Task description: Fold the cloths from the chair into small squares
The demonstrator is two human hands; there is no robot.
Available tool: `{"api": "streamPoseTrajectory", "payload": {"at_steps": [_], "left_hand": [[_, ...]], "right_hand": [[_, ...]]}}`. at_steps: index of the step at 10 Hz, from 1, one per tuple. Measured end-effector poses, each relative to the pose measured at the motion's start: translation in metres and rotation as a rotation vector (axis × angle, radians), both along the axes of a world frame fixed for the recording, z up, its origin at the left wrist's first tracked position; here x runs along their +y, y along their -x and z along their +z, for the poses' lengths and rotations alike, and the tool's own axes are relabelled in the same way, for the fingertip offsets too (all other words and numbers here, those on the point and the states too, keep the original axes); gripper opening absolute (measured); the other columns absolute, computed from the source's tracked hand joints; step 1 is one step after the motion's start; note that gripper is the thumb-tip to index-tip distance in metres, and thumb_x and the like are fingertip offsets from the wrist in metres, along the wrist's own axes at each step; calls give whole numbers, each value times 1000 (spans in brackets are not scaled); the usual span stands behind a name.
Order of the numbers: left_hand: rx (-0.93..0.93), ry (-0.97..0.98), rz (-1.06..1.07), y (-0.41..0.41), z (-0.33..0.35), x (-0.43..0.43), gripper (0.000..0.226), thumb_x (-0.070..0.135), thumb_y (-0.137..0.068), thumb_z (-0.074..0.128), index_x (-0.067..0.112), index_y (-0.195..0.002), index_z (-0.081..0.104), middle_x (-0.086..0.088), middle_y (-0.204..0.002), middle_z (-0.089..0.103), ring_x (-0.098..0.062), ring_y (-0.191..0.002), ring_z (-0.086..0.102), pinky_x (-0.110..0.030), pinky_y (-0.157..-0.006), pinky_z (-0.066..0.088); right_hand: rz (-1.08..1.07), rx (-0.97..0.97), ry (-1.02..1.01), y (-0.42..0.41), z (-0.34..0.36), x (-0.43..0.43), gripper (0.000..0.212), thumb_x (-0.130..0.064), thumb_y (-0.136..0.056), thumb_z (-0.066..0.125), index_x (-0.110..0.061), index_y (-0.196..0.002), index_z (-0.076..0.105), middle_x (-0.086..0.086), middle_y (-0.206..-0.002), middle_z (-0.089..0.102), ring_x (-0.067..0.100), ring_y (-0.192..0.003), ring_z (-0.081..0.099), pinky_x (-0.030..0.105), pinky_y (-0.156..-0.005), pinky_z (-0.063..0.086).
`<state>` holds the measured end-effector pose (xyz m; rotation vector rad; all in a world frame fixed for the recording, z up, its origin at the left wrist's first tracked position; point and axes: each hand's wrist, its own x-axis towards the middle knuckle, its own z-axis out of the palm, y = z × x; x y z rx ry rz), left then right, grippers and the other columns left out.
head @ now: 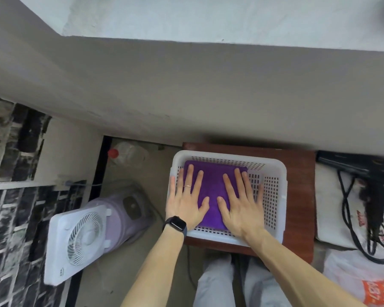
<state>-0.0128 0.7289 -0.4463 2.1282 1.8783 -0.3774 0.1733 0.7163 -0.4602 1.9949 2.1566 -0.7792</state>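
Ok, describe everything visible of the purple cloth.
The purple cloth looks like soft, fuzzy towelling, folded into a flat, roughly square pad. It lies on the floor of the white perforated basket, towards its left side. The left hand and right hand press flat on it with straight fingers, covering much of it.
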Motion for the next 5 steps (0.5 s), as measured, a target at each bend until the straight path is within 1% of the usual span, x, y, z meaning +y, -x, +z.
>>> {"api": "streamPoseTrajectory", "payload": {"at_steps": [1,2,3,4,5], "left_hand": [[17,17,-10,-2,-3,1,76,57,-93,30,21,-157,7,-9,-164,-1,-30,-152,-3,-49,-121,-4],[20,40,-8,-1,0,1,74,56,-94,27,21,-156,8,-9,-164,1,-31,-151,-4,-51,-121,-2],[12,96,-13,-1,10,1,71,57,-95,23,22,-155,9,-9,-163,5,-31,-151,-2,-52,-121,1],[32,143,-30,-1,32,7,71,58,-96,15,23,-155,-2,-8,-163,-5,-29,-150,-14,-53,-119,-10],[17,201,-120,2,53,5,74,57,-98,21,21,-156,-8,-11,-163,-13,-31,-148,-21,-53,-113,-23]], "right_hand": [[-3,-5,26,0,2,-1,65,-60,-100,18,-37,-158,-1,-4,-167,-11,16,-152,-17,59,-120,-6],[-7,-33,73,3,9,2,65,-61,-100,14,-38,-157,-7,-5,-165,-17,15,-151,-21,58,-120,-9],[-7,-55,152,7,22,5,65,-63,-98,5,-39,-153,-19,-7,-162,-28,15,-148,-29,56,-119,-13],[21,-66,235,4,43,10,66,-62,-99,7,-38,-153,-22,-6,-161,-30,17,-148,-28,54,-119,-13],[95,-78,263,2,77,9,67,-54,-102,22,-31,-159,-6,0,-167,-14,23,-153,-12,52,-123,0]]}}
